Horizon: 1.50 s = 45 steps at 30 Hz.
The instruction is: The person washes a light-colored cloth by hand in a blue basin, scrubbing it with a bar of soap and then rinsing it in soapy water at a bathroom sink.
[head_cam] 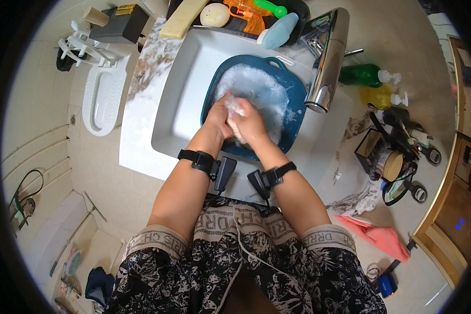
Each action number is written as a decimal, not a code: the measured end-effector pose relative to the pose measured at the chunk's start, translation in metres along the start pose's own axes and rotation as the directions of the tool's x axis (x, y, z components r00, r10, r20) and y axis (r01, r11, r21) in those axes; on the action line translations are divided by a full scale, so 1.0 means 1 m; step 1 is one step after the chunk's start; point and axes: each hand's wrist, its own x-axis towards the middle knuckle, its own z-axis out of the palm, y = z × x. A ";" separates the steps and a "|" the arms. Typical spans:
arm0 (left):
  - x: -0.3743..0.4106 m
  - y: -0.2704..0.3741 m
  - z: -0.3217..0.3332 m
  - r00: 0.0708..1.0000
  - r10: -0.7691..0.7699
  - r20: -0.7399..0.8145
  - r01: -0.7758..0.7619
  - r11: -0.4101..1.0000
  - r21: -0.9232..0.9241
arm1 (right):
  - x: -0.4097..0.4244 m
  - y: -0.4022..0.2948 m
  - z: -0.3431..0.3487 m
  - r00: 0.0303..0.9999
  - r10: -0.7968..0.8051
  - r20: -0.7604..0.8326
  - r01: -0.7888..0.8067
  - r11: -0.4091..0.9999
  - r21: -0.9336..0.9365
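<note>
A blue plastic basin (296, 129) of sudsy water stands in the white washbasin (172, 117). Over its near left part, my left hand (217, 114) and my right hand (251, 122) press together around a pale, foam-covered cloth (234, 125). Fingers hide most of the cloth, so its shape cannot be made out. White foam (247, 72) covers much of the water. Each wrist wears a black strap with a small device. To the right of the basin, the chrome faucet (324, 70) reaches out with its spout near the basin's rim.
A black tray (304, 13) behind the sink holds a soap bar (214, 15), an orange toy water gun (249, 13) and a blue brush (280, 31). Green (359, 74) and yellow (376, 97) pump bottles stand right. A squat toilet (104, 98) lies left.
</note>
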 end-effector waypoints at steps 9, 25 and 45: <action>0.002 -0.023 -0.010 0.988 0.074 0.132 -0.063 0.994 -0.086 | -0.045 -0.057 -0.017 0.974 -0.137 -0.179 0.071 0.940 -0.333; -0.026 0.005 0.014 0.935 0.342 0.092 -0.316 0.687 0.654 | -0.002 0.006 -0.044 0.949 -0.315 0.028 0.177 0.455 -0.873; -0.030 0.004 0.004 0.996 0.053 -0.065 -0.025 0.930 0.367 | 0.022 0.011 -0.031 0.998 -0.050 0.049 0.067 0.508 -0.859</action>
